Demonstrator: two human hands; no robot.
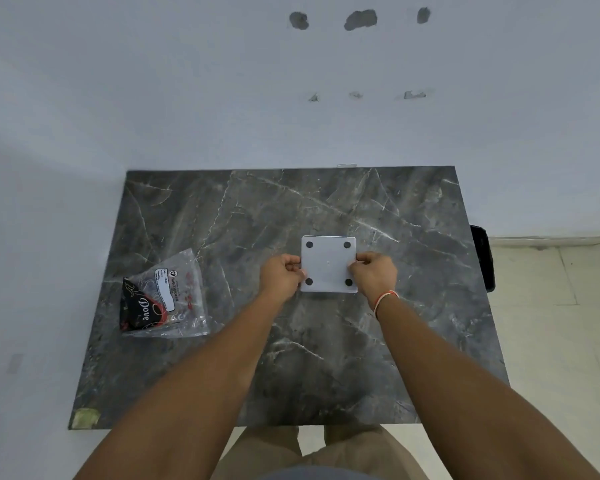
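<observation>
Square panel [328, 268], pale grey and flat, is lying over the middle of the desk [326, 358], slightly right of centre, showing four dark round pads [309, 244], one near each corner. Whether it is resting on the stone or hovering just above it is not clear, though a thin shadow is showing along its near edge. The left hand [282, 275] is pinching the panel's left edge with curled fingers, and the right hand [374, 275], wearing a thin wristband [385, 299], is pinching the right edge opposite it. The person seems to be lifting or turning the panel, and doing this well probably means pressing evenly from both sides, since a thin, smooth edge is offering little to grip and may be prone to slipping. Raising both sides together and level should stop a corner from dragging on the desk. If turning it over, rolling it about the line between the two hands, with thumbs clear of the pads, looks safest. Well to the left, a crumpled plastic bag [167, 299] holding a dark printed packet is lying far enough away not to interfere. A black object [482, 258] is standing beyond the desk's right edge.
</observation>
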